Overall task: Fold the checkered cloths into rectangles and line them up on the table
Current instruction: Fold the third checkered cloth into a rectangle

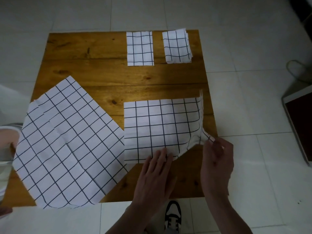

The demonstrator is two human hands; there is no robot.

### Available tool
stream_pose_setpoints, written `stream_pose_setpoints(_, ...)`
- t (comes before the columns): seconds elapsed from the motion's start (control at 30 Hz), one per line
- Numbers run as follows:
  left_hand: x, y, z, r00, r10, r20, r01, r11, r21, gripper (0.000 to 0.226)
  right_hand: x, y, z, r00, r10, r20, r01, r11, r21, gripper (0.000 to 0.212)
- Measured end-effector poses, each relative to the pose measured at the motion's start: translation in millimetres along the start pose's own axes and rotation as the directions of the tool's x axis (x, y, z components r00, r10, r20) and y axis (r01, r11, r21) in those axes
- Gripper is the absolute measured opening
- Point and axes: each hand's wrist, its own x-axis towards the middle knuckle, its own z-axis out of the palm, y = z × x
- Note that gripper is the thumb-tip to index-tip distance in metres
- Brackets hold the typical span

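Nearest, a shoe (173, 215) shows on the tiled floor just off the table (108, 78). The left hand (157, 173) lies flat, fingers straight, pressing the near edge of the half-folded cloth (158, 127). The right hand (217, 157) pinches that cloth's near-right corner, lifting it off the wood. The cloth looks light, thin and limp, likely to sag or slip unless pinned; corners and edges seem the best places to hold it. To the left, 1 open cloth (67, 144) lies askew, overhanging the near and left edges. At the far side, 2 folded rectangles sit apart in a row: the left one (140, 48) neat, the right one (177, 46) with layers showing.
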Motion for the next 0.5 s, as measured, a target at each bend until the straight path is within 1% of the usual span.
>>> stream_pose_setpoints(0.07,-2.0,-6.5,-3.4,1.0,-0.005,-0.017,0.005,1.0,-0.026,0.068,-5.7,-7.9,9.4,1.0,-0.03,-0.004,0.03,1.0,0.008,0.027)
stream_pose_setpoints(0.13,-4.7,-15.9,-8.7,0.998,-0.04,-0.047,0.039,0.999,-0.032,0.07,-11.5,-10.0,18.4,0.998,-0.069,0.006,0.069,0.997,-0.014,0.028)
stream_pose_setpoints(0.27,-12.4,-41.1,-14.0,0.987,-0.136,-0.084,0.133,0.991,-0.034,0.067,-26.2,-13.4,33.3,0.974,-0.215,0.067,0.218,0.975,-0.052,0.031)
stream_pose_setpoints(0.4,-19.6,-54.3,-10.7,0.988,-0.115,-0.101,0.109,0.992,-0.058,0.065,-43.3,-19.0,47.8,0.921,-0.357,0.158,0.365,0.931,-0.025,0.028)
stream_pose_setpoints(0.5,-22.8,-59.2,-6.4,0.988,-0.117,-0.105,0.106,0.989,-0.107,0.067,-54.7,-15.2,58.7,0.861,-0.441,0.253,0.471,0.88,-0.067,0.03)
